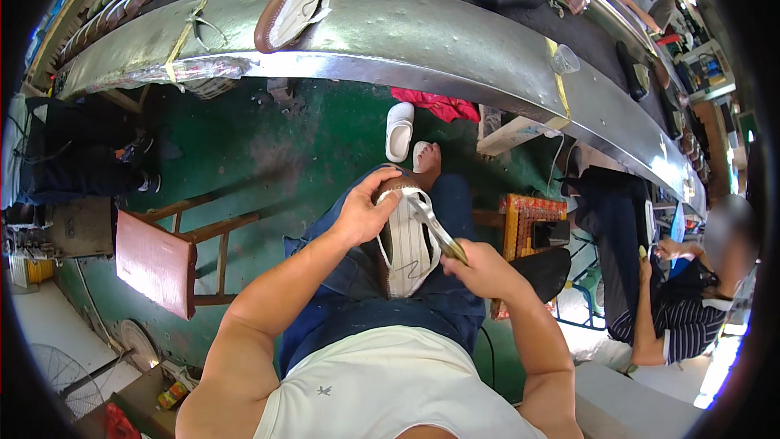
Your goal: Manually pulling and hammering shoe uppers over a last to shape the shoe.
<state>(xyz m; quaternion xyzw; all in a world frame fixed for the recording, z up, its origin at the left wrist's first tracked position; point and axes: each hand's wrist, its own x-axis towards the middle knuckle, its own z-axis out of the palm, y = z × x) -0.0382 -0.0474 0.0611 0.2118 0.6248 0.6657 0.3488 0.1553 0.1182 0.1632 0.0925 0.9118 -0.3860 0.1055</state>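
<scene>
A brown shoe (404,244) with a striped pale lining and a dark squiggle drawn on it lies on my lap, its toe end pointing away from me. My left hand (363,210) wraps around the toe end, with the thumb pressing near the white edge. In my right hand (484,267) are metal pincers (439,234), gripped by the handles. Their head meets the white edge at the toe; whether the jaws bite on it I cannot tell.
Ahead runs a metal-edged conveyor bench (455,28) with another brown shoe (297,2) at its edge. A stool (156,262) stands left. White clogs (400,132) are by my feet. At right sits a co-worker in a striped shirt (691,327); a fan (61,378) is lower left.
</scene>
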